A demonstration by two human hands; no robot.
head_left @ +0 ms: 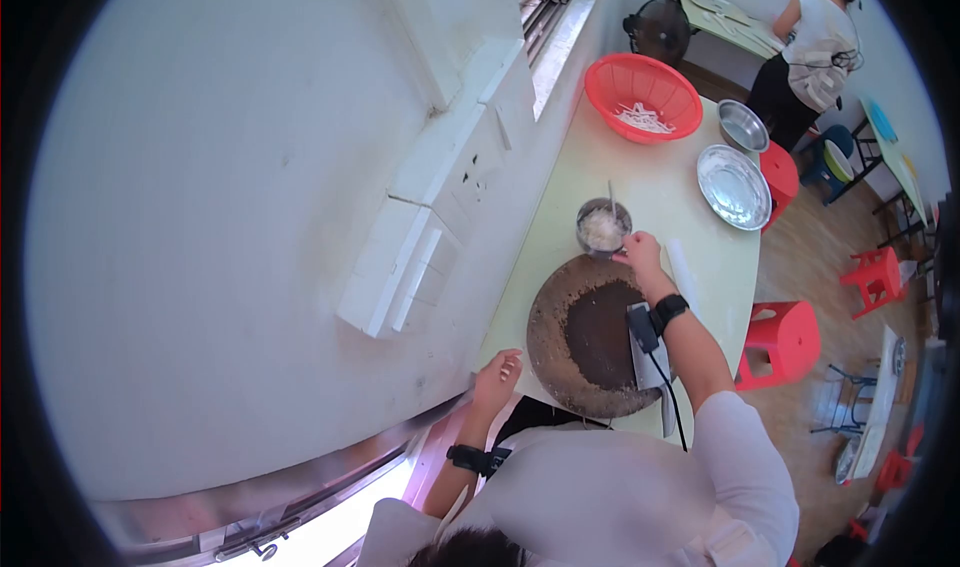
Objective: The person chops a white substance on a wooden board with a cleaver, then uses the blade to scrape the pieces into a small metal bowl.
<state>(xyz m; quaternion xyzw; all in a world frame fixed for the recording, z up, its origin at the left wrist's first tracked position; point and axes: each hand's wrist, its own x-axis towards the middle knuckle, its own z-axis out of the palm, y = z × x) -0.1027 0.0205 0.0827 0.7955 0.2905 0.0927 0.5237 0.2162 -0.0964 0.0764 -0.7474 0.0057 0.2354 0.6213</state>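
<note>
You stand at a pale yellow table (655,192) pushed against a white wall under a window, with red stools (783,339) along its far side and wood flooring beyond. A round, dark chopping board (590,332) lies before you; a cleaver (648,362) rests on its right part. Past it sit a small metal bowl (603,227) of white food, two steel dishes (735,187) and a red basket (642,95). Your right hand (640,254) reaches forward to the bowl's near rim, fingers pinched together there; what they grip is too small to tell. Your left hand (498,377) hangs just off the board's left edge, fingers loosely spread, holding nothing. Another person (815,52) works at a far table.
</note>
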